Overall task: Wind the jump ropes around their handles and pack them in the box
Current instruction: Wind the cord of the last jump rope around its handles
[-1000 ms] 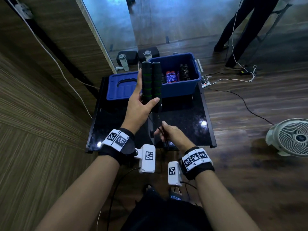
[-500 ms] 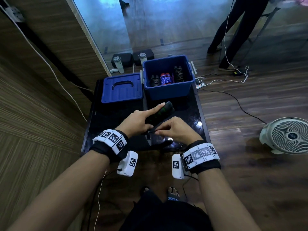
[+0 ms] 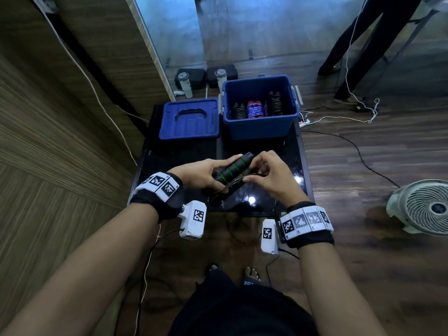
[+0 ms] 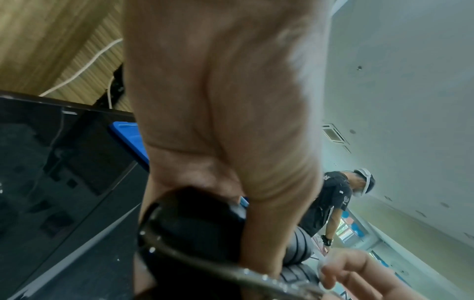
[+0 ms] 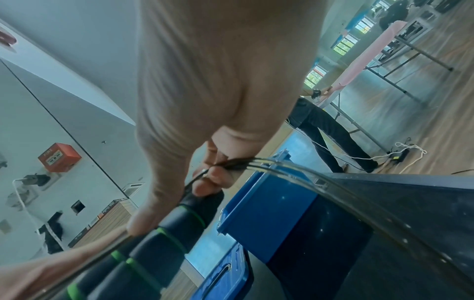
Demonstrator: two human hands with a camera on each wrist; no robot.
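Black foam handles with green rings (image 3: 232, 171) sit paired in our left hand (image 3: 198, 174), fingers curled around them, above the near table; our right hand (image 3: 269, 174) pinches the thin dark rope (image 5: 259, 163) beside them.

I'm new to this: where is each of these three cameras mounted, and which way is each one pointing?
Head: worn on the person's head, looking forward and down at the black table, blue box and lid; both forearms, both hands and the feet show.
Left wrist: on the left wrist, looking along the left hand at its grip on the jump rope handles.
Right wrist: on the right wrist, looking along the right hand, which pinches the rope.
Shared: all three show the handles and the table.
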